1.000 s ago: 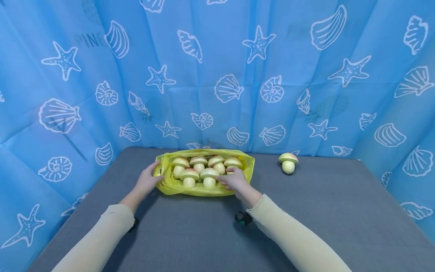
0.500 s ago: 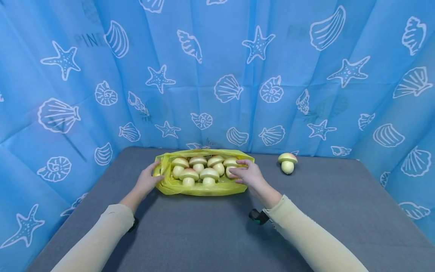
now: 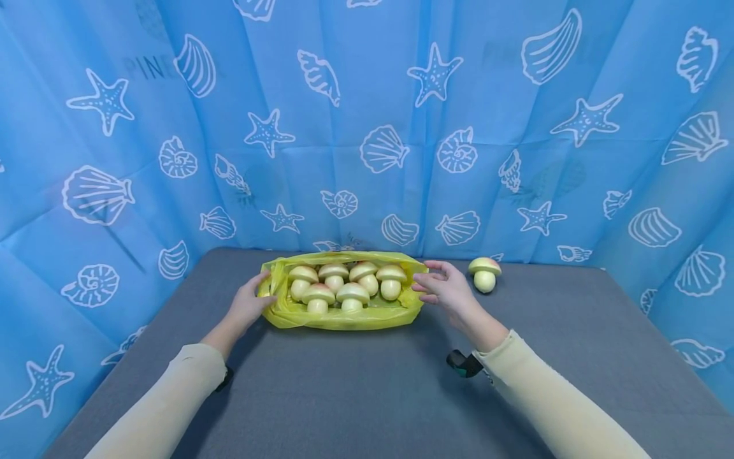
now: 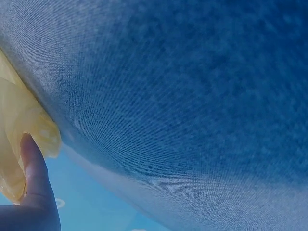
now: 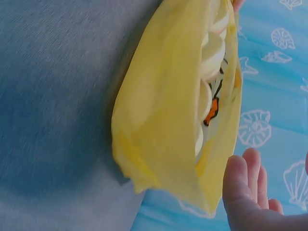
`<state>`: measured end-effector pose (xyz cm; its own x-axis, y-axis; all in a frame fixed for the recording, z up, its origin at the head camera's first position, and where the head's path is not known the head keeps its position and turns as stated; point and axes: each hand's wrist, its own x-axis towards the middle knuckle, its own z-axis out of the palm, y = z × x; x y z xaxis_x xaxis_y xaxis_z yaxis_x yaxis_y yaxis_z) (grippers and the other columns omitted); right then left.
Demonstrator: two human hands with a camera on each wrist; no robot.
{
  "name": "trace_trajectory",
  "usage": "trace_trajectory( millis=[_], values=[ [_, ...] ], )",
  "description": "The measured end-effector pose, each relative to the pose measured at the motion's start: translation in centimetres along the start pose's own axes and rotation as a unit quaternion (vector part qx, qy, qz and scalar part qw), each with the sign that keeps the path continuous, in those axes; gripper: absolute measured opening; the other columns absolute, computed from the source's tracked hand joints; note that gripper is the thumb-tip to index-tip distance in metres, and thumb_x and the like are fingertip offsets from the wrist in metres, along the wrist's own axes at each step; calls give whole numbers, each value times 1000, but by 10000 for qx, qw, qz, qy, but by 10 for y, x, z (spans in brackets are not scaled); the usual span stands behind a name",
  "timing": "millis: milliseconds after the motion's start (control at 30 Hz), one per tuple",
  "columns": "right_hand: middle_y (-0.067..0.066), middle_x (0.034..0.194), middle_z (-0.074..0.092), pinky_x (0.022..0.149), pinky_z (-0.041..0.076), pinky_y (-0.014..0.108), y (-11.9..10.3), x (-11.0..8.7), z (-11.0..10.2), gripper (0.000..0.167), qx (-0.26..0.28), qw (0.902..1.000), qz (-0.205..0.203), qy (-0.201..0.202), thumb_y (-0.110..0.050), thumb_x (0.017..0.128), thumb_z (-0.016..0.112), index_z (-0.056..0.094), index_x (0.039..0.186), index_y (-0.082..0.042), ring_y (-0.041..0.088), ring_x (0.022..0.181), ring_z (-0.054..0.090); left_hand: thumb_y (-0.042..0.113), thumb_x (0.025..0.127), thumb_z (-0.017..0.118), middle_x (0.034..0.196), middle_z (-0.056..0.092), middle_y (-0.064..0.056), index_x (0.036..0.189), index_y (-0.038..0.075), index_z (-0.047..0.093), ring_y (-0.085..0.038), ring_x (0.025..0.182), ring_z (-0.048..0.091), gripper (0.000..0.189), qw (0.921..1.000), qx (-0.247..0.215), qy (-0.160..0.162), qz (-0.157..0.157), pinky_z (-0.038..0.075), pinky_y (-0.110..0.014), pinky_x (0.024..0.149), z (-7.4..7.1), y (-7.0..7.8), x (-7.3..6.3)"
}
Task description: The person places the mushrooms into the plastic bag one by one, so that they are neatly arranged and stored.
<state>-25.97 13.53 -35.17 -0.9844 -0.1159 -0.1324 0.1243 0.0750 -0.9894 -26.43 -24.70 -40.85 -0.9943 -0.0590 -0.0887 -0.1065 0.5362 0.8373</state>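
A yellow plastic bag [image 3: 344, 324] lies on the table with its mouth spread wide. Inside it sit several toy mushrooms [image 3: 318, 293] with pale caps and stubby stems. At the bag's left end my left hand [image 3: 248, 307] holds the plastic, and the left wrist view has its thumb [image 4: 36, 168] against the yellow film. My right hand [image 3: 450, 290] is just beyond the bag's right end, fingers loosely extended and nothing held. The right wrist view has that hand beside the bag's edge. One more mushroom [image 3: 485, 275] stands outside the bag, to the right.
A grey cloth covers the table [image 3: 344, 395]. Behind it and at both sides hangs a blue curtain [image 3: 367, 191] with white shells and starfish. A dark strap [image 3: 463, 364] is on the right wrist.
My right hand has moved right, off the mushrooms and past the bag's right end, uncovering the rightmost mushroom in the bag. The left hand has stayed in place.
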Motion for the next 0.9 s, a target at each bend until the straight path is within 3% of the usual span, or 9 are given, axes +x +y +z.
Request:
trace_trajectory(
  millis=[200, 400, 533, 700, 900],
  values=[
    [21, 128, 52, 95, 50, 41, -2, -4, -18, 57, -188, 9997, -5, 139, -16, 100, 55, 28, 145, 5, 27, 111, 61, 1, 95, 52, 157, 14, -26, 152, -3, 21, -44, 144, 10, 65, 10000, 3, -9, -3, 19, -56, 114, 0, 1, -1],
    [20, 133, 50, 96, 49, 40, 3, -4, -34, 57, -482, 9973, 52, 547, -20, 100, 55, 30, 146, 1, 32, 120, 54, 3, 95, 54, 156, 16, -28, 152, -4, 22, -45, 143, 12, 66, 9999, 84, 52, 18, 22, -56, 112, 1, 1, -2],
    [21, 134, 47, 96, 48, 42, 8, -4, -45, 58, -741, 9949, -116, 671, -20, 100, 54, 29, 147, 2, 34, 122, 50, 2, 95, 54, 157, 16, -27, 152, -3, 22, -44, 143, 12, 65, 10000, 77, 52, 31, 22, -56, 113, 1, 1, -1],
    [23, 139, 42, 100, 43, 48, 14, -2, -62, 65, -1003, 9913, -261, 817, -23, 99, 56, 23, 150, 1, 35, 125, 46, 2, 95, 53, 157, 16, -27, 152, -3, 21, -44, 143, 11, 65, 10000, 81, 52, 12, 21, -56, 113, 0, 2, 0],
    [26, 151, 30, 102, 39, 51, 17, 4, -83, 71, -934, 9904, -174, 1001, -24, 100, 54, 14, 154, -1, 37, 133, 37, 3, 96, 53, 157, 15, -26, 152, -2, 21, -43, 144, 11, 65, 9999, 82, 35, -79, 21, -56, 113, 1, 3, 0]
  ],
)
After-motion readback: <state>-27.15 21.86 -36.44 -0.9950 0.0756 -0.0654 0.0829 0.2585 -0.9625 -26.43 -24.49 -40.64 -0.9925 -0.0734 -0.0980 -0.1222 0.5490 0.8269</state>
